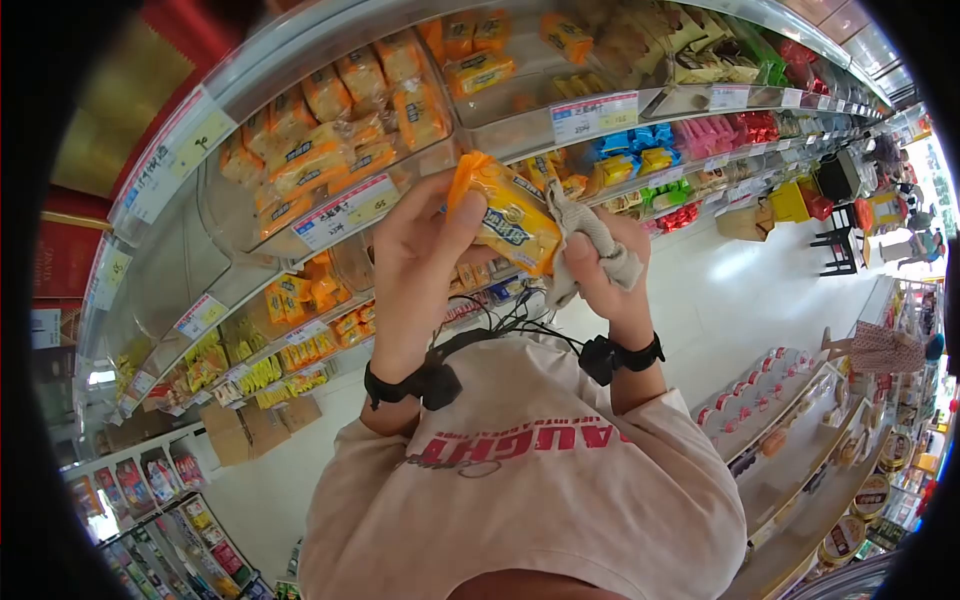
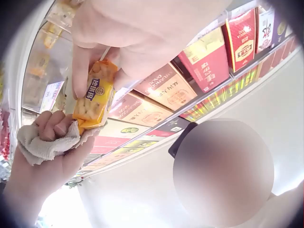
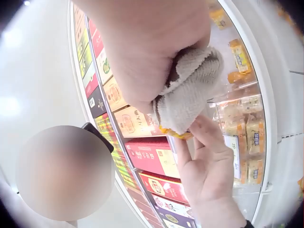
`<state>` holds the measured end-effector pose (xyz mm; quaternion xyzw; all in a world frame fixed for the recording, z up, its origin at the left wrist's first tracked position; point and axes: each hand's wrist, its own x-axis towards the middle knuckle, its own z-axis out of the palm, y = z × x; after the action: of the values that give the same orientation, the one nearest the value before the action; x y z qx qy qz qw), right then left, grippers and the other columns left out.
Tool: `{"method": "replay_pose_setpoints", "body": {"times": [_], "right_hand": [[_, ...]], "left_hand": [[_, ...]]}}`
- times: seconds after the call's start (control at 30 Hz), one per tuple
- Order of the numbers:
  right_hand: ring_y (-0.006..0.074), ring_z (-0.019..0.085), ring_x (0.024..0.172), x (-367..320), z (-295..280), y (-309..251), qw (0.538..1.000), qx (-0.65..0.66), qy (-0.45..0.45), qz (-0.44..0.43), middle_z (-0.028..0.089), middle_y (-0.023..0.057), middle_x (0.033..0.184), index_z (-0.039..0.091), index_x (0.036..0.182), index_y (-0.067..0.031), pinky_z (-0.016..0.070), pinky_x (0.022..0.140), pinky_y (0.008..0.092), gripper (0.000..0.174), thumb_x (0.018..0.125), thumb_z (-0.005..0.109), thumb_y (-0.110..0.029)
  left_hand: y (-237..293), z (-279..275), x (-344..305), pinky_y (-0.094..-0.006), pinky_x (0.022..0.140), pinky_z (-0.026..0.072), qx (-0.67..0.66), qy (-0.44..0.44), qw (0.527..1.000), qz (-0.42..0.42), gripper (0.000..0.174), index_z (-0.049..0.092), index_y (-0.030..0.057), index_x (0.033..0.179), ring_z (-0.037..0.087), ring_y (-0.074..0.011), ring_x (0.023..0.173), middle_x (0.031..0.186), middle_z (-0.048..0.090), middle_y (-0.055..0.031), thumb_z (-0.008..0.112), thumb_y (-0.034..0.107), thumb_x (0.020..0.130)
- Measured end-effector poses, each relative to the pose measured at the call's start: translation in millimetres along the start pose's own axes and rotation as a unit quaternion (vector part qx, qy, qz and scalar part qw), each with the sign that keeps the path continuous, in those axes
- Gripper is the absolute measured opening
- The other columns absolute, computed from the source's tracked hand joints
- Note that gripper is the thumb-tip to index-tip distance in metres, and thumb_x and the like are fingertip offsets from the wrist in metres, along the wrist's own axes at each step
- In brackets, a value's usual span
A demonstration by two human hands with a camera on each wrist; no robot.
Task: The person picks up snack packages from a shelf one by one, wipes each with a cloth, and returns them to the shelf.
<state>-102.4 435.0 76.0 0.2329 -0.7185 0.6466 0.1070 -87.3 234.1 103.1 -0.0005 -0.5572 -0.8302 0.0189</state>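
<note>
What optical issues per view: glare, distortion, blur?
Head: strong fisheye bows the shelf edges; dark corners; glare on the floor. Left wrist: blown-out white at lower left; packet fairly sharp. Right wrist: washed-out left side; cloth ribbing visible. Both wrist views: a round blurred patch.

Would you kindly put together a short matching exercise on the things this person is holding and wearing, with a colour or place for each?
Things:
1. Packet
2. Cloth
3. Shirt
4. Left wrist strap

Colours and places:
A. Greyish white, bunched in the right hand
B. Black
C. Orange and yellow, gripped by the left hand
D. Pale, with red lettering

Right pairs: 1-C, 2-A, 3-D, 4-B
</note>
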Motion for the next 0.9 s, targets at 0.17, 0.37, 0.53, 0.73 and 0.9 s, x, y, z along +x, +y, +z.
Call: {"method": "replay_pose_setpoints", "body": {"times": [0.17, 0.37, 0.53, 0.73, 0.9], "right_hand": [[0.0056, 0.054, 0.076, -3, -11, 21, 0.98, 0.093, 0.165, 0.061, 0.062, 0.0005, 0.085, 0.062, 0.104, 0.001, 0.0445, 0.067, 0.0239, 0.022, 0.095, 0.068, -0.019], [0.0082, 0.061, 0.088, -11, -22, 17, 0.989, 0.109, 0.062, 0.081, 0.069, 0.0042, 0.099, 0.06, 0.125, 0.0034, 0.0502, 0.079, 0.0258, 0.035, 0.096, 0.068, -0.016], [0.0107, 0.064, 0.076, -19, -56, 31, 1.0, -0.02, 0.003, 0.01, 0.071, 0.0069, 0.087, 0.06, 0.122, 0.0032, 0.0524, 0.071, 0.0276, 0.033, 0.096, 0.067, -0.016], [0.0198, 0.061, 0.111, -22, -66, 37, 0.952, 0.197, 0.221, 0.078, 0.061, 0.0136, 0.127, 0.044, 0.142, 0.003, 0.0492, 0.096, 0.0326, 0.044, 0.106, 0.05, -0.022], [0.0152, 0.052, 0.113, -8, -35, 24, 0.976, 0.17, 0.131, 0.033, 0.056, 0.0111, 0.127, 0.041, 0.145, 0.0033, 0.0433, 0.096, 0.0284, 0.047, 0.106, 0.05, -0.021]], "left_hand": [[-21, 24, 8, -0.0336, 0.085, 0.0606, 0.004, 0.025, 0.993, 0.112, 0.038, 0.053, -0.0056, 0.131, 0.067, -0.0203, 0.107, 0.124, 0.063, -0.0138, 0.066, 0.008, 0.097], [-39, 53, 15, -0.0284, 0.094, 0.0505, 0.055, 0.026, 0.99, 0.13, 0.037, 0.054, -0.0056, 0.129, 0.062, -0.0172, 0.112, 0.127, 0.063, -0.0146, 0.068, 0.006, 0.096], [-49, 53, 21, -0.0281, 0.094, 0.0492, -0.009, 0.019, 0.997, 0.076, 0.032, 0.056, -0.0047, 0.123, 0.062, -0.0151, 0.112, 0.12, 0.067, -0.0123, 0.068, 0.007, 0.096], [-51, 68, 27, -0.0308, 0.099, 0.0478, 0.162, 0.011, 0.967, 0.195, 0.041, 0.057, -0.0022, 0.128, 0.063, -0.0193, 0.113, 0.121, 0.067, -0.012, 0.071, -0.002, 0.09], [-72, 108, 26, -0.0334, 0.103, 0.0467, 0.239, 0.017, 0.937, 0.255, 0.047, 0.063, -0.002, 0.124, 0.063, -0.0235, 0.117, 0.122, 0.067, -0.0157, 0.073, -0.011, 0.08]]}}
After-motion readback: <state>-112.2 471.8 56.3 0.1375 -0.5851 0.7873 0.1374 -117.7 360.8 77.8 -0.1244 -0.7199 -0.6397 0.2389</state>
